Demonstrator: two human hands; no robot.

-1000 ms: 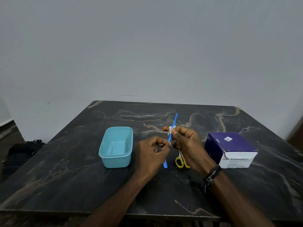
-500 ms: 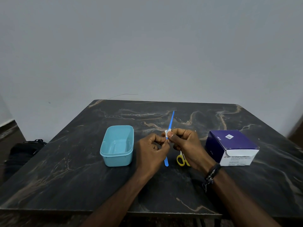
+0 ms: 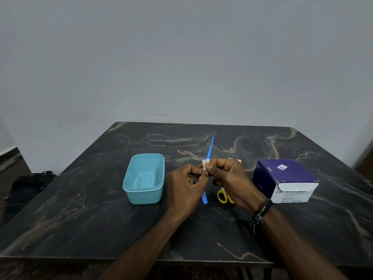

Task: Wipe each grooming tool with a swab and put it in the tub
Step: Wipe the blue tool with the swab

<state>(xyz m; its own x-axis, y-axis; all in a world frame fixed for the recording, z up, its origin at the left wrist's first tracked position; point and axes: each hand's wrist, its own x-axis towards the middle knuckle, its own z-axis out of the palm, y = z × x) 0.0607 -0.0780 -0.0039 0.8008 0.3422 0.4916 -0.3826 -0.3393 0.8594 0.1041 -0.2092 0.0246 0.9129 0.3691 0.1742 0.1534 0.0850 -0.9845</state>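
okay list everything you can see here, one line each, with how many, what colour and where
tub: one, light blue, empty, left of the hands
grooming stick: one, blue, held above the table
swab: one, white, wrapped round the stick
scissors: one, yellow handles, partly hidden under the right hand
alcohol swab box: one, purple and white, on the right
table: one, dark marble
bag: one, black, on the floor at left
left hand: pinches the stick
right hand: pinches the swab, dark wristband

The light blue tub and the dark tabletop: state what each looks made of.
The light blue rectangular tub looks like moulded plastic: uniform colour, rounded corners, a soft sheen on its rolled rim. The dark veined tabletop looks like polished marble or a marble-look laminate; the pictures cannot settle which.
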